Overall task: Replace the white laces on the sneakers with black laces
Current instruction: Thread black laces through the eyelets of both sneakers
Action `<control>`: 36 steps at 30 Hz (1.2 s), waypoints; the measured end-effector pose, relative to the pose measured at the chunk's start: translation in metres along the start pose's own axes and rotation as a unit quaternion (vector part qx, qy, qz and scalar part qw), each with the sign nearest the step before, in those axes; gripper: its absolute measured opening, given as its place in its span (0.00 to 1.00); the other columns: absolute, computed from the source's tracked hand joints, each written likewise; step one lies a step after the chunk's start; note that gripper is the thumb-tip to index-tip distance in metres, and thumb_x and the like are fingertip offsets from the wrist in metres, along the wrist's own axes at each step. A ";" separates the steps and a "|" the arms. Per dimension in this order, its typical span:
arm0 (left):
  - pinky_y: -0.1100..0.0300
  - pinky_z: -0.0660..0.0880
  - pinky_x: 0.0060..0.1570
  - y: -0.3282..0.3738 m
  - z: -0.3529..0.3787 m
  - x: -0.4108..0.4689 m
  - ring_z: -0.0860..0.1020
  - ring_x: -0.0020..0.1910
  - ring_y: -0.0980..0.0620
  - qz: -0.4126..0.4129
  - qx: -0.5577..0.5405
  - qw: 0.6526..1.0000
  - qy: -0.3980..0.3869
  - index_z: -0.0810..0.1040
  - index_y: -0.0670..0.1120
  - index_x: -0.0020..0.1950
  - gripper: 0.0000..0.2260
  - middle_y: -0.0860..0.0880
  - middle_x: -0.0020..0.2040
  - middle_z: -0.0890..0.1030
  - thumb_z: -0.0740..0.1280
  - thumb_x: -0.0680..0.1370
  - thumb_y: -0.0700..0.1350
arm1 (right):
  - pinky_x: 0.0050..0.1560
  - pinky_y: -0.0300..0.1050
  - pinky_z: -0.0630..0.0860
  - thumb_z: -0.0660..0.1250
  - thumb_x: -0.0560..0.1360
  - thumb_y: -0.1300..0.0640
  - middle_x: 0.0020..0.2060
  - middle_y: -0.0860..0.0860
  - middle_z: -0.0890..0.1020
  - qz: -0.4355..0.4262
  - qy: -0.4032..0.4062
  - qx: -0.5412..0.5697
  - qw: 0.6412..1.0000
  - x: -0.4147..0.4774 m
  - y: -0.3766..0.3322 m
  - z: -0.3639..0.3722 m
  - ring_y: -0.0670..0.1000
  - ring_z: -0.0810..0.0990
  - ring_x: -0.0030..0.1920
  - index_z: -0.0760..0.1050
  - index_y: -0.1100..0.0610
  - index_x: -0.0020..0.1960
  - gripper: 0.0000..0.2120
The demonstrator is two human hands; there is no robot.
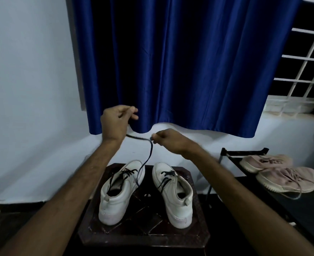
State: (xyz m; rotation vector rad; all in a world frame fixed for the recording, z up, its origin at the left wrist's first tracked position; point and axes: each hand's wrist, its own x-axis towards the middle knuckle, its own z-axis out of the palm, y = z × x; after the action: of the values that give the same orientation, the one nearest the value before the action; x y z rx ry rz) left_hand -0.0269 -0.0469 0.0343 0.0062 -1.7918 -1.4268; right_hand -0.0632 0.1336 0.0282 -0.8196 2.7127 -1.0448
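My right grip [168, 140] pinches the lace [148, 154] between thumb and fingertip at the top of its run. From there the lace drops below that grip to the inner side of the left sneaker [115, 196], and another stretch runs sideways to my left wrist. My left grip [115, 121], higher than the right, is clenched. It seems to pinch the lace's end, though blur hides the contact. The right sneaker [174, 196] stands just beside the left one, under my right forearm, with black lacing across its front. Both stand upright on the bench [147, 235], toes away from me. Pink shoes [281, 172] lie well right of my right grip.
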 end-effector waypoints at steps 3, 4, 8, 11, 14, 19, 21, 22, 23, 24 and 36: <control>0.67 0.77 0.37 0.002 0.002 -0.006 0.80 0.30 0.58 0.051 0.022 0.998 0.016 0.84 0.43 0.45 0.05 0.49 0.32 0.83 0.72 0.76 0.44 | 0.58 0.49 0.74 0.61 0.80 0.47 0.53 0.54 0.83 0.016 0.015 -0.148 0.989 -0.015 0.035 0.002 0.54 0.79 0.55 0.80 0.59 0.55 0.17; 0.66 0.76 0.35 0.001 0.006 -0.012 0.79 0.29 0.57 0.049 0.025 0.998 0.009 0.85 0.44 0.43 0.05 0.49 0.30 0.82 0.73 0.75 0.44 | 0.58 0.47 0.74 0.62 0.80 0.48 0.54 0.54 0.82 0.032 -0.026 -0.185 0.982 -0.022 0.049 0.002 0.54 0.79 0.56 0.80 0.59 0.55 0.16; 0.71 0.71 0.36 -0.017 0.036 -0.046 0.76 0.30 0.62 0.013 0.039 0.998 -0.048 0.85 0.44 0.42 0.05 0.52 0.30 0.81 0.71 0.76 0.42 | 0.55 0.47 0.74 0.61 0.80 0.49 0.54 0.54 0.82 0.080 -0.135 -0.204 0.966 -0.050 0.096 0.013 0.54 0.79 0.55 0.79 0.58 0.56 0.15; 0.69 0.72 0.40 -0.036 0.057 -0.075 0.76 0.32 0.67 -0.027 0.048 0.993 -0.105 0.85 0.42 0.49 0.08 0.53 0.37 0.83 0.65 0.79 0.37 | 0.52 0.44 0.75 0.65 0.78 0.51 0.52 0.50 0.83 0.075 -0.099 -0.125 0.984 -0.059 0.105 0.014 0.50 0.79 0.52 0.79 0.53 0.58 0.11; 0.65 0.76 0.45 -0.048 0.075 -0.099 0.79 0.37 0.67 -0.057 0.082 0.980 -0.172 0.85 0.44 0.48 0.07 0.54 0.39 0.85 0.67 0.78 0.37 | 0.48 0.48 0.78 0.64 0.74 0.53 0.47 0.53 0.84 0.056 -0.036 -0.153 0.986 -0.059 0.105 0.023 0.52 0.81 0.47 0.80 0.52 0.56 0.12; 0.60 0.79 0.44 -0.061 0.098 -0.128 0.82 0.41 0.58 -0.148 0.177 0.944 -0.234 0.82 0.51 0.41 0.03 0.55 0.41 0.85 0.71 0.74 0.47 | 0.40 0.42 0.72 0.61 0.75 0.57 0.39 0.50 0.85 0.017 0.113 -0.109 0.987 -0.063 0.116 0.047 0.50 0.80 0.39 0.82 0.50 0.54 0.13; 0.58 0.79 0.44 -0.063 0.102 -0.132 0.82 0.43 0.57 -0.151 0.206 0.936 -0.244 0.81 0.52 0.40 0.04 0.56 0.41 0.84 0.69 0.74 0.49 | 0.37 0.41 0.68 0.63 0.78 0.58 0.31 0.46 0.80 0.052 0.126 -0.028 0.990 -0.065 0.126 0.044 0.44 0.75 0.31 0.82 0.50 0.45 0.10; 0.57 0.79 0.44 -0.062 0.103 -0.133 0.82 0.43 0.56 -0.143 0.220 0.933 -0.247 0.81 0.52 0.40 0.04 0.56 0.41 0.84 0.69 0.73 0.50 | 0.36 0.41 0.68 0.63 0.78 0.58 0.29 0.45 0.78 0.074 0.125 0.010 0.989 -0.066 0.130 0.042 0.42 0.73 0.30 0.80 0.50 0.39 0.11; 0.57 0.79 0.43 -0.060 0.103 -0.133 0.81 0.42 0.56 -0.135 0.235 0.930 -0.249 0.81 0.53 0.40 0.04 0.56 0.40 0.84 0.69 0.73 0.51 | 0.36 0.41 0.69 0.64 0.78 0.58 0.29 0.46 0.78 0.094 0.121 0.053 0.987 -0.066 0.134 0.040 0.42 0.73 0.30 0.79 0.51 0.37 0.12; 0.56 0.79 0.43 -0.059 0.103 -0.133 0.81 0.42 0.55 -0.129 0.244 0.928 -0.250 0.81 0.53 0.39 0.04 0.56 0.39 0.84 0.69 0.72 0.51 | 0.36 0.41 0.70 0.64 0.78 0.59 0.30 0.47 0.80 0.113 0.115 0.096 0.982 -0.065 0.136 0.039 0.43 0.74 0.31 0.80 0.54 0.37 0.12; 0.58 0.78 0.42 -0.060 0.105 -0.119 0.82 0.43 0.51 -0.136 0.282 0.905 -0.287 0.84 0.46 0.38 0.04 0.51 0.38 0.85 0.69 0.69 0.44 | 0.48 0.45 0.77 0.65 0.75 0.68 0.41 0.58 0.84 0.150 0.079 0.313 0.934 -0.061 0.142 0.038 0.52 0.81 0.43 0.81 0.64 0.40 0.08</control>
State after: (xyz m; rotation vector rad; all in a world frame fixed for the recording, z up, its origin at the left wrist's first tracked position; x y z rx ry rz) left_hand -0.0385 0.0726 -0.0858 0.1570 -2.7420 -1.0986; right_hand -0.0637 0.2308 -0.0977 -0.2100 2.2617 -1.7971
